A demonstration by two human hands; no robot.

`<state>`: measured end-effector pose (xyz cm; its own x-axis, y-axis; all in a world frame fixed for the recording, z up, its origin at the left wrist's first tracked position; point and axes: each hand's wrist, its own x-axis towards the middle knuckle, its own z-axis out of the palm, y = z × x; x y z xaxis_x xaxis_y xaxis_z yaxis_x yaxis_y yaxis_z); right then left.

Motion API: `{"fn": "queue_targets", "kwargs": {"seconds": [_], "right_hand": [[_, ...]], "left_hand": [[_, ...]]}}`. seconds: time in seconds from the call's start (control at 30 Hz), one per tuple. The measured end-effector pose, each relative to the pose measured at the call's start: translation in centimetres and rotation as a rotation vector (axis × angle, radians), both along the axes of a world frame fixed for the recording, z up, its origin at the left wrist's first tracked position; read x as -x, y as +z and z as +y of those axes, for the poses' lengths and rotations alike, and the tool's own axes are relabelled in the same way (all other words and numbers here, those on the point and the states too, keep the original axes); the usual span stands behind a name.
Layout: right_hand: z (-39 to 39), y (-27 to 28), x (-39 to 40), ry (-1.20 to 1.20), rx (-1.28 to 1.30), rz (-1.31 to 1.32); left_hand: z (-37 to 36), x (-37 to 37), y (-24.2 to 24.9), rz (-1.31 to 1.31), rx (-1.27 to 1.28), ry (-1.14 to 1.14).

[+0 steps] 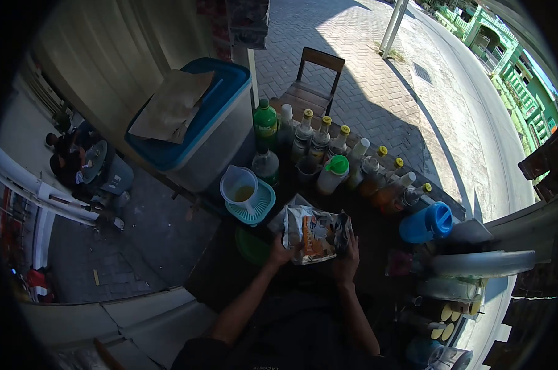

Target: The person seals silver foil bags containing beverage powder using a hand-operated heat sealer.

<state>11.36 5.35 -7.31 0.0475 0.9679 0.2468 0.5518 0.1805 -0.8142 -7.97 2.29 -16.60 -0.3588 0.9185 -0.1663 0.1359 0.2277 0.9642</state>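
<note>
Between my two hands is a silver foil pouch [318,234] with an orange and dark printed label. My left hand [281,251] grips its left side, the fingers partly hidden behind the foil. My right hand [347,258] holds the right edge, fingers along the side. Beyond the pouch stands a clear jar with a green lid [337,165]. To the left, a translucent measuring jug [239,187] with some yellowish liquid sits in a light teal basket [261,207]. A green round dish [252,246] lies near my left hand.
Several yellow-capped bottles [320,139] line the table's far edge, beside a green soda bottle [265,123]. A blue-lidded storage box [192,148] stands at left. On the right are a blue jug [425,223] and stacked plastic cups [482,264]. A wooden chair [310,83] stands outside.
</note>
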Motion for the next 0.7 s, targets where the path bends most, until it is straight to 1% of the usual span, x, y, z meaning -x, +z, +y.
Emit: {"fn": "queue_targets", "kwargs": {"seconds": [0.03, 0.07, 0.1, 0.13, 0.17, 0.2, 0.23, 0.27, 0.3, 0.33, 0.37, 0.4, 0.47, 0.5, 0.53, 0.57, 0.63, 0.67, 0.7], "right_hand": [[0.6, -0.1, 1.2, 0.085, 0.008, -0.218], [0.7, -0.4, 1.9, 0.17, 0.022, -0.441], [0.4, -1.4, 2.2, 0.164, 0.03, -0.44], [-0.1, -2.7, 2.5, 0.267, 0.136, -0.488], [-0.5, -3.5, 2.7, 0.368, 0.243, -0.531], [-1.1, -3.8, 2.8, 0.355, 0.25, -0.524], [-1.7, -4.0, 2.8, 0.494, 0.233, -0.5], [-2.3, -4.2, 2.7, 0.631, 0.22, -0.471], [-2.5, -4.6, 2.7, 0.667, 0.117, -0.483], [-2.2, -5.2, 2.1, 0.645, 0.134, -0.47], [-1.3, -5.9, 0.8, 0.654, 0.048, -0.587], [-0.2, -6.4, -0.5, 0.662, -0.042, -0.7], [2.0, -4.8, -4.5, 0.447, 0.039, -0.689], [3.5, -4.9, -6.1, 0.263, 0.182, -0.696], [4.6, -5.0, -6.9, 0.081, 0.328, -0.701], [4.7, -4.2, -6.3, 0.082, 0.347, -0.679], [5.0, -2.3, -4.5, 0.191, 0.123, -0.495], [4.2, -2.9, -2.9, 0.183, 0.138, -0.478], [3.7, -3.8, -1.1, 0.43, -0.015, -0.501]], "left_hand": [[0.6, 0.0, -0.5, 0.004, -0.002, -0.006], [0.9, -0.4, -1.8, 0.046, 0.086, 0.028], [1.0, -0.7, -3.2, 0.089, 0.178, 0.06], [0.9, -0.6, -5.0, 0.093, 0.182, 0.051], [0.6, -0.1, -7.1, -0.081, 0.138, 0.11], [0.6, 0.4, -8.8, -0.255, 0.097, 0.164], [0.8, 0.5, -8.8, -0.28, 0.183, 0.214], [0.5, 0.6, -8.9, -0.273, 0.199, 0.197], [0.2, 0.9, -9.0, -0.213, 0.203, 0.212], [0.1, 0.9, -7.8, -0.152, 0.203, 0.226], [-0.1, -0.2, -5.2, -0.424, 0.168, 0.283], [-0.2, -0.2, -4.3, -0.41, 0.179, 0.27], [-0.4, 0.1, -2.9, -0.51, 0.199, 0.22], [-0.2, -0.4, -1.6, -0.438, 0.271, 0.329], [-0.4, -0.7, -0.9, -0.429, 0.281, 0.331], [-0.7, -0.7, -0.2, -0.441, 0.268, 0.309], [0.0, -0.1, 0.1, -0.444, 0.246, 0.272], [-0.2, 0.3, -0.5, -0.474, 0.237, 0.203], [-0.1, 0.6, -1.0, -0.508, 0.222, 0.132]]}}
